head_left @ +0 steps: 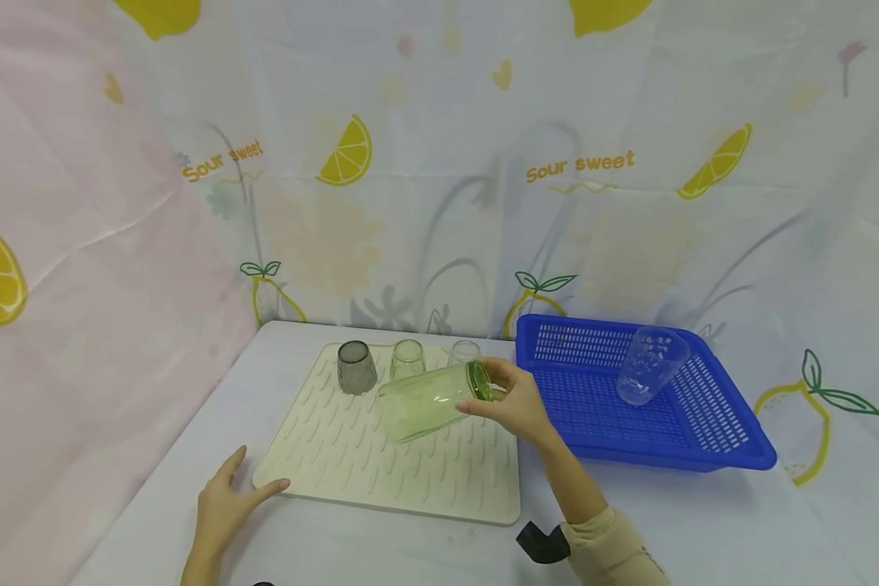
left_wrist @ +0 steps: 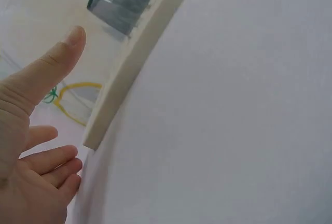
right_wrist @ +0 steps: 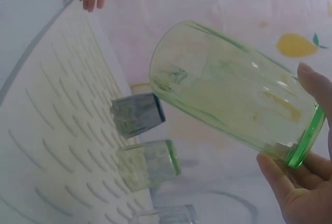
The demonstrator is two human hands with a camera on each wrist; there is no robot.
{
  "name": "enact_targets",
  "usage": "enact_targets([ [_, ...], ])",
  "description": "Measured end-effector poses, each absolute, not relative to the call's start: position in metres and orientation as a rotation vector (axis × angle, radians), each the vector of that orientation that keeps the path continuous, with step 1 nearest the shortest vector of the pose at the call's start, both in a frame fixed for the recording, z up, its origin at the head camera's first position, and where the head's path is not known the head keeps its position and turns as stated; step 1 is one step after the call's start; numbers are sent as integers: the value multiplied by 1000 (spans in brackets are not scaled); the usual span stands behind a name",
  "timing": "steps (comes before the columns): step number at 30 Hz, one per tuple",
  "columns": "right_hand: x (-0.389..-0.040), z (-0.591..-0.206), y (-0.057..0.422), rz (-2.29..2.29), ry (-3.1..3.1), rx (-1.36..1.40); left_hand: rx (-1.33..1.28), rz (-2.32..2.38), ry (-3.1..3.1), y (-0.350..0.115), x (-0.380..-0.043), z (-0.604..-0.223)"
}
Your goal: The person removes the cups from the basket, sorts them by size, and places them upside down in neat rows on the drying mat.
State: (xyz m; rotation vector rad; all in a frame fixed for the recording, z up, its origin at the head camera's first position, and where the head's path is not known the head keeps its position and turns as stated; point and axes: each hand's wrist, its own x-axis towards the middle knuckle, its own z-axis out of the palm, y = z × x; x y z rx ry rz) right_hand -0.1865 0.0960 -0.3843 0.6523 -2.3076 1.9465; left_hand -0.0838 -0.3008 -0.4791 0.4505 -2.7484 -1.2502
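Observation:
My right hand (head_left: pixel 516 400) grips a tall pale green glass (head_left: pixel 423 404) round its thick green base. The glass is tilted almost onto its side over a cream drying mat (head_left: pixel 388 492), mouth pointing left and slightly down. Along the mat's back edge, three shorter glasses stand upside down: a smoky grey one (head_left: pixel 356 370), a green one (head_left: pixel 408 356) and a colourless one (head_left: pixel 465 352). The held glass partly covers the green one in the head view. Beside the mat's front left corner is my left hand (head_left: pixel 222 502), thumb and fingers spread, holding nothing.
To the right of the mat sits a blue plastic basket (head_left: pixel 662 457) with a colourless glass (head_left: pixel 650 366) leaning inside it. A white cloth (head_left: pixel 381 549) covers the table, and a lemon-print curtain (head_left: pixel 425 228) hangs behind. A black object (head_left: pixel 542 544) sits at my right wrist.

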Motion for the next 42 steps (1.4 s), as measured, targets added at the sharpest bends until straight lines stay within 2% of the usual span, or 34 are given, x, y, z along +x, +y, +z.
enact_targets([
  [5, -188, -389, 79, 1964, -2312, 674, 489, -1330, -2732, -303, -83, -487],
  [16, -192, -397, 51, 1996, -2322, 684, 369, -1267, -2755, -300, -82, -493],
  [29, -202, -399, 19, 1804, -2376, 747, 334, -1194, -2771, -300, -84, -496],
  [42, -206, -398, -33, 1694, -2501, 742, 332, -1184, -2777, -299, -82, -496],
])
